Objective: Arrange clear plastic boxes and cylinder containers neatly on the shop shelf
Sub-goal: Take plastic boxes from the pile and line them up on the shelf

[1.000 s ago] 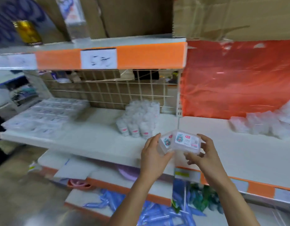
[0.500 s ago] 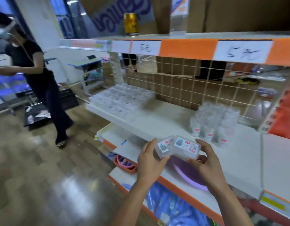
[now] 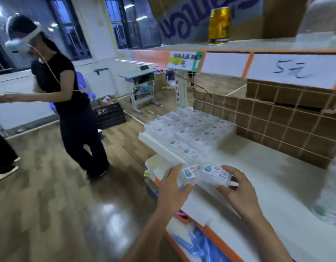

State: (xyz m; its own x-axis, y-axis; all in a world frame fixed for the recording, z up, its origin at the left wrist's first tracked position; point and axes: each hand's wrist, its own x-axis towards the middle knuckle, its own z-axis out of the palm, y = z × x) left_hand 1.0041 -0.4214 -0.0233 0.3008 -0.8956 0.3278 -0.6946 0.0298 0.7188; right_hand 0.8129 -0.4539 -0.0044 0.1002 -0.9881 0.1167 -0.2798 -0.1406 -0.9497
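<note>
Two clear plastic boxes with colourful labels sit side by side between my hands, just above the front of the white shelf point(image 3: 261, 178). My left hand point(image 3: 173, 188) grips the left box point(image 3: 190, 173) from its left end. My right hand point(image 3: 237, 188) grips the right box point(image 3: 214, 173) from its right end. Farther along the shelf lies a tidy block of several clear boxes point(image 3: 190, 131), stacked in rows at the shelf's left end. The cylinder containers point(image 3: 331, 205) show only as a blur at the right edge.
A person in black point(image 3: 65, 103) with a headset stands on the wooden floor to the left. A gold can point(image 3: 219, 25) stands on the upper shelf, whose edge carries price labels point(image 3: 294, 69). A wire grid and cardboard back the shelf. Lower shelves hold blue items point(image 3: 199, 244).
My view has swung left along the shelf. The stacked boxes have come nearer and the cylinder containers have slid to the right edge. Both hands still hold the two boxes.
</note>
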